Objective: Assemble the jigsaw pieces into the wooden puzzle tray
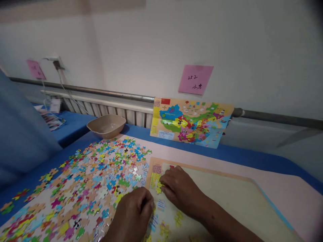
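My right hand [178, 188] is over the upper left part of the puzzle board [222, 198], its fingers bent together against a yellow puzzle piece [158, 188]. That piece lies beside a joined strip of pieces [155, 174] along the board's left border. Lower and to the left, my left hand [136, 208] is closed, thumb against curled fingers, above the board's left edge. Whatever it may hold is hidden. Between the hands lies a pale piece with blue print [160, 205]. More yellow pieces [178, 218] rest loose on the board's lower left.
Many loose puzzle pieces [85, 181] spread across the pink sheet on the left. A beige basin [107, 126] stands behind them. A colourful map picture [191, 122] leans on the wall rail [277, 117], with a pink note [195, 79] above it. A blue curtain [22, 134] hangs at left.
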`<state>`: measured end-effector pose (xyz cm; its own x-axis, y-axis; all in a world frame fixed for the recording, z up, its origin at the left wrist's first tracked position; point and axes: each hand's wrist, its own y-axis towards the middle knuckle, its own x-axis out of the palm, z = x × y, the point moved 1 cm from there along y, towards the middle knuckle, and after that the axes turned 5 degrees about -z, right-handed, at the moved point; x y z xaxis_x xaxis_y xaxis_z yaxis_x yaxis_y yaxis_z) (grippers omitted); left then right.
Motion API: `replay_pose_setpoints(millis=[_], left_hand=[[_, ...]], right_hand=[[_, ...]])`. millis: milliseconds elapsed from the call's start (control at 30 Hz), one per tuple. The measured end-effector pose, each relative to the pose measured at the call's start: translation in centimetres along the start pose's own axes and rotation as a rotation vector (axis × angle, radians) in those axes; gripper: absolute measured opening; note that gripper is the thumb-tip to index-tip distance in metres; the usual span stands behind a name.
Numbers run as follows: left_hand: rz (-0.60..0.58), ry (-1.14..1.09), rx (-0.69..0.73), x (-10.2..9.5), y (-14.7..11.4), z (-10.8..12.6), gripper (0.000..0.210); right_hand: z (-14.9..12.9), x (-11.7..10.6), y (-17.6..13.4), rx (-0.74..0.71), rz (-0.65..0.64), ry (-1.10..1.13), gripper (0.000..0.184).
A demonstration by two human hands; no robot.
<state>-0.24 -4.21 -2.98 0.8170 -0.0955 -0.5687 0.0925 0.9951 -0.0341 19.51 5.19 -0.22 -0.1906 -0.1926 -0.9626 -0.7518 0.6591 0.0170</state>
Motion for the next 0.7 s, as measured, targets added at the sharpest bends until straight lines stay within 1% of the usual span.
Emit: replay_pose_setpoints(millis=[67,167,233,300,367,467,600,700], left_hand=[[0.010,0.069,0.053,0.0,-0.1,-0.2,0.016],[0.023,0.246,0.275,0.2,-0.3,-0.3,0.022],[0.037,0.344,0.427,0.3,-0.3,-0.2,0.021],[0.059,0.399,0.524,0.5,-0.3,-0.1,0.017],[0.079,0.426,0.570,0.6,-0.2,-0.1,0.013],[0.122,0.439,0.597,0.8,0.0,-0.2,0.010],[0.156,0.441,0.628,1.0,0.2,-0.4,0.013],[0.167,0.445,0.636,1.0,0.3,-0.5,0.014]], right_hand=[[0.3,-0.1,-0.4,0.019,0.019,0.011,0.012],[0.5,-0.7,-1.3,0.036,0.052,-0.003,0.013],[0.5,-1.0,-1.7,0.037,0.070,-0.016,0.015],[0.3,-1.2,-1.7,0.036,0.075,-0.019,0.015],[0.1,-1.3,-1.2,0.027,0.069,-0.024,0.015],[0.0,-1.3,0.0,-0.002,0.042,-0.046,0.013],[0.2,-0.9,1.2,-0.020,-0.036,-0.073,0.014],[0.3,-0.5,1.3,-0.024,-0.038,-0.075,0.015]])
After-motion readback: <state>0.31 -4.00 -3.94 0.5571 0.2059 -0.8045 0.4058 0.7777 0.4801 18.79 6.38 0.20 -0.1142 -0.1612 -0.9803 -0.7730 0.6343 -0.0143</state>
